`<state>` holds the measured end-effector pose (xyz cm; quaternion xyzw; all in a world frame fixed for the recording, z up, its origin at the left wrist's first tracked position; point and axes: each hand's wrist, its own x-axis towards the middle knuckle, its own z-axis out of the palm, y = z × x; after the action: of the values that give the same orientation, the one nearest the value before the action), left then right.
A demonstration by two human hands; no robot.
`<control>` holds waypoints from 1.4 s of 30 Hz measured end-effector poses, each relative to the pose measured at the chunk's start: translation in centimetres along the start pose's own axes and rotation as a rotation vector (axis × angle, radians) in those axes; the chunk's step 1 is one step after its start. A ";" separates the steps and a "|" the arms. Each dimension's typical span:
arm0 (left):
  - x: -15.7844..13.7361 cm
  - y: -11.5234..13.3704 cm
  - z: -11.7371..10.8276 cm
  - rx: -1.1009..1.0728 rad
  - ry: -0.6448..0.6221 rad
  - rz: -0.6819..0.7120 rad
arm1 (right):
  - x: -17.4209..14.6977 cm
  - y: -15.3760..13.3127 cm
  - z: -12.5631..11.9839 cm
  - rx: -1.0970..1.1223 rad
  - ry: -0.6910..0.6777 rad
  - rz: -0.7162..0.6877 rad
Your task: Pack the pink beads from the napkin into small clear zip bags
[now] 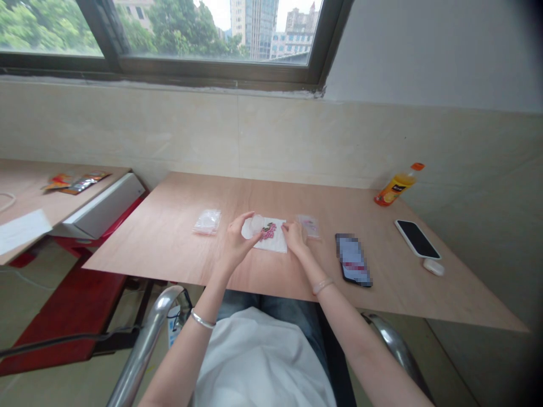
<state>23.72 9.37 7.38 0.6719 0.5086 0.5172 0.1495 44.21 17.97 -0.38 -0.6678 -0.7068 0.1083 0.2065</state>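
A white sheet [278, 244] with a purple grape picture [268, 230] lies on the wooden table in front of me. Between the thumb and fingers of my left hand [238, 237] is a small, round, whitish translucent disc or dish [257, 224], held over the sheet's left part. My right hand [294, 234] rests at the sheet's right edge with its fingertips pinched together; whether they grip the sheet or something tiny cannot be made out. Just beyond that hand sits a clear packet [309, 225] with pinkish contents. Another clear plastic packet [207, 221] lies left of my left hand.
On the right are a phone with a lit screen [353, 260], a white-edged phone [418, 239], a small white case [433, 267] and an orange drink bottle [395, 185]. A second table [25, 175] with wrappers stands at left. Metal chair arms [146, 345] flank me.
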 end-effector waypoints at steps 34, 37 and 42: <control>0.7 -0.2 0.0 -0.005 0.072 0.000 | -0.6 -3.0 -4.2 0.500 0.056 -0.116; 0.5 -0.6 0.0 -0.016 0.075 0.010 | 0.5 -1.9 -2.2 0.328 -0.030 -0.114; 0.2 -0.8 -0.2 0.016 0.044 0.015 | 1.6 -1.1 -0.9 0.244 -0.117 -0.168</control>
<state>23.10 9.76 7.03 0.6653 0.5108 0.5290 0.1290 43.56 19.39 1.09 -0.5690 -0.7526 0.2142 0.2529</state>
